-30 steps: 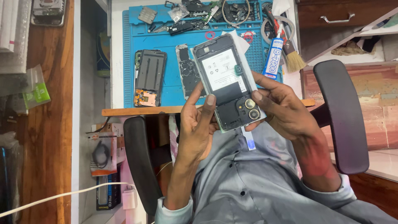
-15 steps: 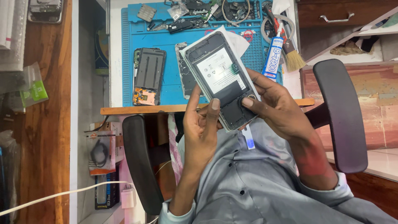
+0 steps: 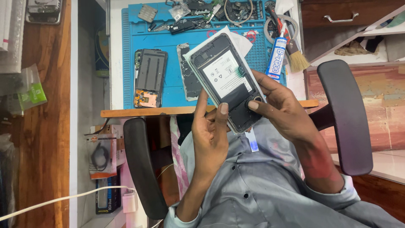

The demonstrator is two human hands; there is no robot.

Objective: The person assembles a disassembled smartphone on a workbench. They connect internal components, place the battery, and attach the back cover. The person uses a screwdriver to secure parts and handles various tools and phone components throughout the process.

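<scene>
A phone repair workshop: a blue silicone work mat (image 3: 168, 90) on the bench carries a stripped black phone frame (image 3: 149, 76), loose small parts (image 3: 185, 12), a white glue tube (image 3: 276, 57) and a bristle brush (image 3: 295, 57).

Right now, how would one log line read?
left hand: holds opened phone | right hand: steadies its lower end | behind: blue mat, glue tube

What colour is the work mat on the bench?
Blue, with a fine grid pattern; the work mat shows best in the head view.
</scene>
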